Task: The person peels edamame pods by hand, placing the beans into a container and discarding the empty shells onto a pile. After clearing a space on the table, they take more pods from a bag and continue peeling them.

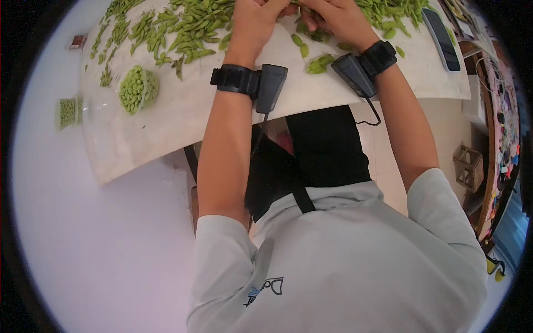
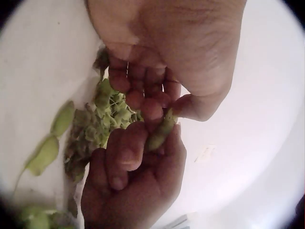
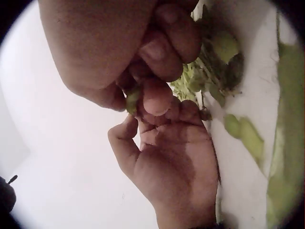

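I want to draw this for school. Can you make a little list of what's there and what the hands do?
left hand: pinches an edamame pod
right hand: pinches the same pod
table: white, strewn with edamame pods
bowl: holds shelled beans, left of the hands
phone: lies at the table's right end

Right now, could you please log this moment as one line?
left hand: pinches pod | right hand: pinches same pod | shelled beans: heaped left on table
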`<action>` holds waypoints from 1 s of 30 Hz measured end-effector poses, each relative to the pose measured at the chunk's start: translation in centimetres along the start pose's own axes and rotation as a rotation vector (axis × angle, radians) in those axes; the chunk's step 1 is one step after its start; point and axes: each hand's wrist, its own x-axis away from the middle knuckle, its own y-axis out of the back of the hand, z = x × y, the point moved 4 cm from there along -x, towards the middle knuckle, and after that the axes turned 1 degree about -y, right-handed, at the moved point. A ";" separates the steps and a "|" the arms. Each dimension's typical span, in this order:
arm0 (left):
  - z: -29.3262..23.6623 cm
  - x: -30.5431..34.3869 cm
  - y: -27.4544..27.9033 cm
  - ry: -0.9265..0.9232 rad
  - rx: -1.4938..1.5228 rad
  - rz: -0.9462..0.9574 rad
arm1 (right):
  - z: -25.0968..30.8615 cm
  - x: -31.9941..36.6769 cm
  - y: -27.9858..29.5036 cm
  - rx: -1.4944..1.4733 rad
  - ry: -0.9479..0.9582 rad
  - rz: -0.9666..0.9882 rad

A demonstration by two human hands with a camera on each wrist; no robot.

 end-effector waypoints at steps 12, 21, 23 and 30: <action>-0.3 -0.1 0.0 -0.015 -0.121 0.033 | 0.8 0.2 -0.1 0.045 0.035 0.011; 0.7 -0.1 0.0 -0.011 -0.094 -0.044 | -1.1 0.3 0.0 -0.076 0.037 0.041; 0.8 0.0 0.2 0.001 -0.124 -0.032 | -0.5 0.4 -0.2 -0.106 0.014 0.041; -0.1 0.2 0.5 -0.044 -0.014 -0.097 | -1.0 0.2 -0.3 -0.053 0.037 0.114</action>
